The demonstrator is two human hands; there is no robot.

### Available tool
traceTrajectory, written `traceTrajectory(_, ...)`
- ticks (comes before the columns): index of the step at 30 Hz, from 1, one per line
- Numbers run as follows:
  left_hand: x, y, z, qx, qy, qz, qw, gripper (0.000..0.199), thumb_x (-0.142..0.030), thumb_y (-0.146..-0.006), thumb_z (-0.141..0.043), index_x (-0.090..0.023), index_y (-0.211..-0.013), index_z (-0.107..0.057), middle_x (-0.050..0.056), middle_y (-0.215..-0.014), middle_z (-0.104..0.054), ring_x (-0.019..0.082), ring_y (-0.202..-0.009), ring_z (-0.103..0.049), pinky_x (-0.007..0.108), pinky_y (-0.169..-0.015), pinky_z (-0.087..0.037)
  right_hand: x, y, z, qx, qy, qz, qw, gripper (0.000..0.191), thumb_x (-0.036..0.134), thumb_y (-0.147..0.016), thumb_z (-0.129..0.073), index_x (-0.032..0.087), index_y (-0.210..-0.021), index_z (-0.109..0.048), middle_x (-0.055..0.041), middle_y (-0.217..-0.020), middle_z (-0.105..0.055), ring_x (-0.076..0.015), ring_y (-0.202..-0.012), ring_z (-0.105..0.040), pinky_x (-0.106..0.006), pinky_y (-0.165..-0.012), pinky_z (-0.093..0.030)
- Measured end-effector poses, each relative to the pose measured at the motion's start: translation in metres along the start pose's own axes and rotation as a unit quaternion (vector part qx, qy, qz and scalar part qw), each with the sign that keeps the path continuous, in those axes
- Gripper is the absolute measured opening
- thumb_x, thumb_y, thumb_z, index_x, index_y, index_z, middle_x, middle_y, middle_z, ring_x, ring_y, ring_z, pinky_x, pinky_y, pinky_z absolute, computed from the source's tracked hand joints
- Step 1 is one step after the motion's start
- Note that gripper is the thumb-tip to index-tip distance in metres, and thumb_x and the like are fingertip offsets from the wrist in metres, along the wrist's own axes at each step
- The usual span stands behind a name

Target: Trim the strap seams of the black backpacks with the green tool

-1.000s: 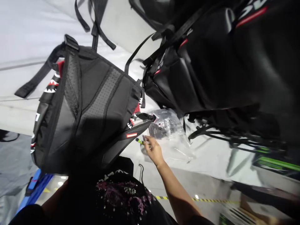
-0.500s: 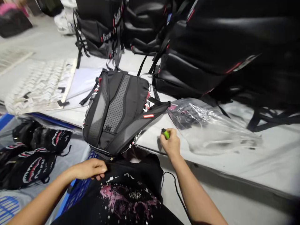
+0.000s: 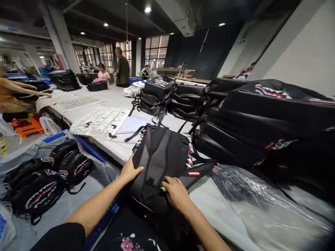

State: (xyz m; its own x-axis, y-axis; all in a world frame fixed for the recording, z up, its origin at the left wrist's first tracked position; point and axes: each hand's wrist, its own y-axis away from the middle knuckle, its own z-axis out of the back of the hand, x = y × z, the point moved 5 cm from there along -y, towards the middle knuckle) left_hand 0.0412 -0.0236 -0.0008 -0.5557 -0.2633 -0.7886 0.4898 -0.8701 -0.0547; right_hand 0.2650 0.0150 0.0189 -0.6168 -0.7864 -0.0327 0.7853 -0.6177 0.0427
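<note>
Ceiling lamps (image 3: 148,9) were hung over a broad workshop, where a co-worker's arm (image 3: 31,89) was stretched out at far left. Nearer, a blue-rimmed bin (image 3: 55,136) was lined with grey sheeting and loaded with small black pouches (image 3: 43,186). White patterned pieces (image 3: 102,120) were spread next, on a long pale table (image 3: 214,202). Against the left edge of a black backpack (image 3: 178,146), the left hand (image 3: 129,172) was placed, thumb set apart on the back panel (image 3: 158,158); its other fingers were partly hidden, so their grip could not be told. The backpack was laid panel up at the table's near edge; it was judged light, soft and hardly slippery, best taken by both sides or by the straps (image 3: 204,170). By the right hand's (image 3: 176,191) curled fingers, at the panel's lower right, a small green item (image 3: 163,189) was held. Farther right, slack clear plastic (image 3: 248,195) was spread before stacked black bags (image 3: 243,122).
</note>
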Motion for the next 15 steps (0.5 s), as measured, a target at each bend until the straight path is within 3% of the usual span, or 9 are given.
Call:
traceTrajectory(2,0.026,0.045,-0.017,0.027,-0.003,0.018,0.999,0.083,-0.041,-0.080,-0.067,-0.014,-0.148,-0.028,0.018,-0.147,-0.048,0.027,-0.133,-0.050,0.035,-0.108,-0.041,-0.003,0.024,-0.012,0.027,0.035,-0.032,0.999,0.035,0.000,-0.077,-0.049,0.017,-0.098,-0.071,-0.0130,-0.105,-0.069,-0.0301,-0.102,-0.063,-0.038,-0.086,-0.042)
traceTrajectory(3,0.037,0.067,-0.024,0.069,-0.020,0.032,0.997,0.078,-0.042,-0.082,-0.064,-0.016,-0.148,-0.031,0.017,-0.143,-0.052,0.027,-0.129,-0.054,0.035,-0.105,-0.044,-0.006,0.037,-0.018,0.046,0.050,-0.056,0.996,0.035,0.000,-0.077,-0.050,0.017,-0.099,-0.071,-0.0127,-0.100,-0.070,-0.0313,-0.099,-0.064,-0.038,-0.081,-0.042)
traceTrajectory(6,0.053,0.122,-0.036,0.282,-0.104,0.046,0.953,0.051,-0.046,-0.075,-0.071,-0.023,-0.119,-0.062,0.009,-0.103,-0.073,0.030,-0.097,-0.069,0.038,-0.083,-0.053,-0.014,0.068,-0.035,0.089,0.069,-0.115,0.987,0.039,0.000,-0.079,-0.049,0.018,-0.107,-0.070,-0.0108,-0.095,-0.071,-0.0299,-0.091,-0.068,-0.034,-0.072,-0.042)
traceTrajectory(8,0.031,0.141,-0.036,0.419,-0.150,-0.064,0.893,0.030,-0.050,-0.072,-0.074,-0.026,-0.091,-0.070,0.005,-0.080,-0.073,0.029,-0.080,-0.070,0.037,-0.071,-0.053,-0.014,0.076,-0.041,0.084,0.071,-0.135,0.985,0.039,0.000,-0.082,-0.047,0.019,-0.108,-0.069,-0.0095,-0.094,-0.071,-0.0272,-0.087,-0.070,-0.032,-0.067,-0.041)
traceTrajectory(9,0.010,0.143,-0.035,0.453,-0.164,-0.149,0.863,0.026,-0.051,-0.075,-0.071,-0.027,-0.084,-0.070,0.004,-0.076,-0.072,0.028,-0.077,-0.070,0.036,-0.068,-0.052,-0.013,0.076,-0.043,0.076,0.072,-0.140,0.985,0.037,0.001,-0.084,-0.046,0.020,-0.108,-0.068,-0.0090,-0.094,-0.070,-0.0263,-0.086,-0.070,-0.031,-0.066,-0.041)
traceTrajectory(10,-0.016,0.139,-0.036,0.458,-0.176,-0.238,0.839,0.025,-0.051,-0.081,-0.065,-0.028,-0.085,-0.070,0.003,-0.079,-0.072,0.026,-0.078,-0.070,0.034,-0.066,-0.051,-0.011,0.074,-0.044,0.070,0.072,-0.145,0.984,0.035,0.003,-0.086,-0.046,0.020,-0.108,-0.067,-0.0087,-0.094,-0.070,-0.0258,-0.085,-0.071,-0.031,-0.065,-0.042)
traceTrajectory(11,-0.045,0.126,-0.039,0.412,-0.179,-0.311,0.838,0.024,-0.049,-0.086,-0.060,-0.027,-0.093,-0.069,0.003,-0.086,-0.073,0.024,-0.081,-0.069,0.033,-0.066,-0.050,-0.008,0.071,-0.045,0.066,0.067,-0.150,0.984,0.033,0.005,-0.088,-0.046,0.020,-0.109,-0.067,-0.0086,-0.095,-0.070,-0.0255,-0.085,-0.071,-0.030,-0.064,-0.042)
traceTrajectory(13,-0.102,0.086,-0.052,0.253,-0.208,-0.432,0.840,0.028,-0.040,-0.094,-0.051,-0.021,-0.108,-0.065,0.008,-0.105,-0.071,0.025,-0.098,-0.066,0.035,-0.074,-0.050,-0.003,0.066,-0.048,0.066,0.047,-0.163,0.983,0.032,0.009,-0.090,-0.047,0.020,-0.115,-0.064,-0.0087,-0.100,-0.070,-0.0244,-0.085,-0.072,-0.029,-0.063,-0.044)
traceTrajectory(15,-0.149,0.044,-0.080,0.133,-0.243,-0.531,0.801,0.031,-0.037,-0.095,-0.051,-0.016,-0.116,-0.061,0.013,-0.129,-0.061,0.027,-0.124,-0.053,0.038,-0.088,-0.047,-0.002,0.065,-0.053,0.065,0.015,-0.177,0.982,0.034,0.010,-0.091,-0.047,0.020,-0.121,-0.062,-0.0086,-0.105,-0.070,-0.0231,-0.084,-0.072,-0.028,-0.062,-0.046)
